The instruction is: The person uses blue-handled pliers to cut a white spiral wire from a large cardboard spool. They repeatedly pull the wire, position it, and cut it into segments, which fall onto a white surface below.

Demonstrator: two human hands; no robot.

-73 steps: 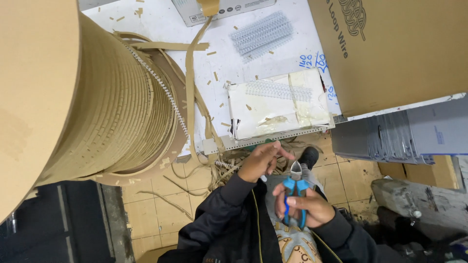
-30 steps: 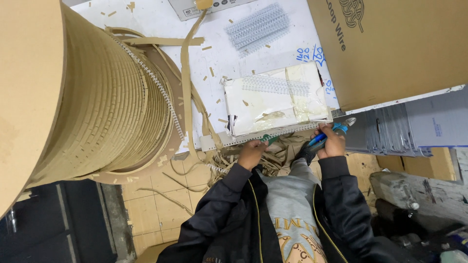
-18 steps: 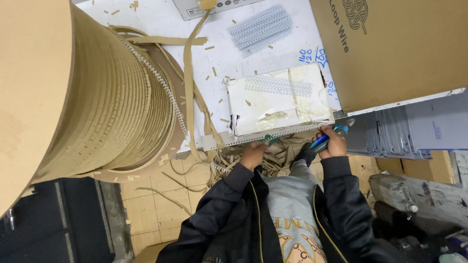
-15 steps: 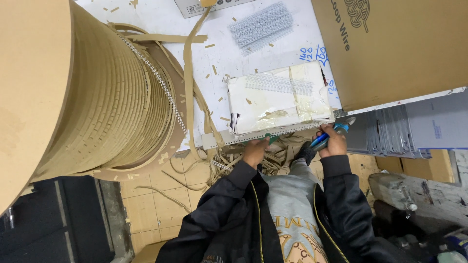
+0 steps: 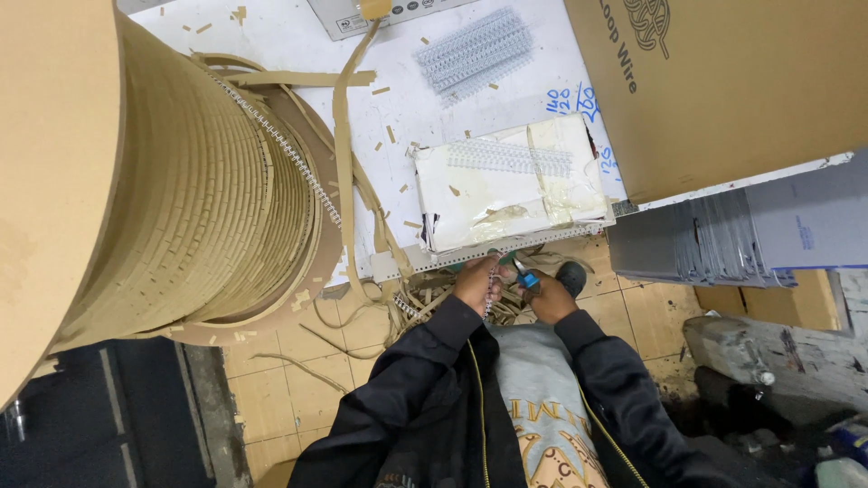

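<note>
While the left hand (image 5: 476, 283) pinches a short hanging length of binding wire (image 5: 491, 291) just below the table edge (image 5: 470, 254), the right hand (image 5: 545, 299) closes around blue-handled cutters (image 5: 524, 276) whose nose meets the wire's upper end, so the piece is steadied for the blades. The big cardboard spool (image 5: 172, 181) stands to the left, its brown paper strips (image 5: 348, 172) trailing down.

A short strip of silvery looped binding wire (image 5: 490, 291) hangs upright just below the counter edge. Blue-handled cutters (image 5: 523, 276) sit just beside it, tip toward its upper end.
</note>
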